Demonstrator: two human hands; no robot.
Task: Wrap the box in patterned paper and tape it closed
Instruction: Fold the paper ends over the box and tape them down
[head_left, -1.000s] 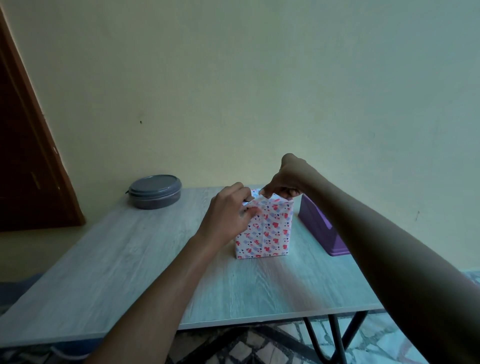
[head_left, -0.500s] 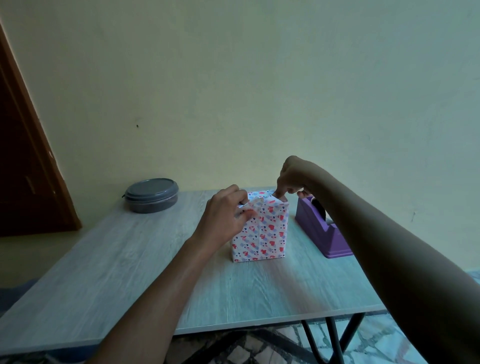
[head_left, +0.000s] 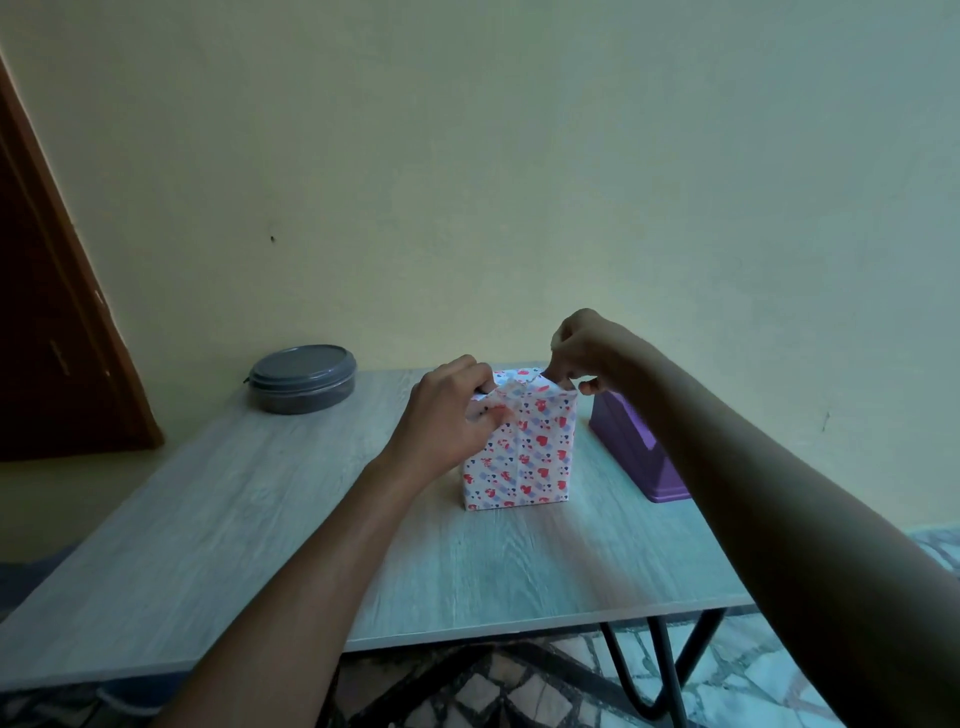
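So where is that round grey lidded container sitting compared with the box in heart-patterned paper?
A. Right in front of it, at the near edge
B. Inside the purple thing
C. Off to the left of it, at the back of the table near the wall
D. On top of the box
C: the round grey lidded container stands apart at the far left of the pale wooden table, well left of the heart-patterned box.

White red-heart paper (head_left: 524, 457), purple dispenser (head_left: 634, 452), grey tub (head_left: 303, 378)
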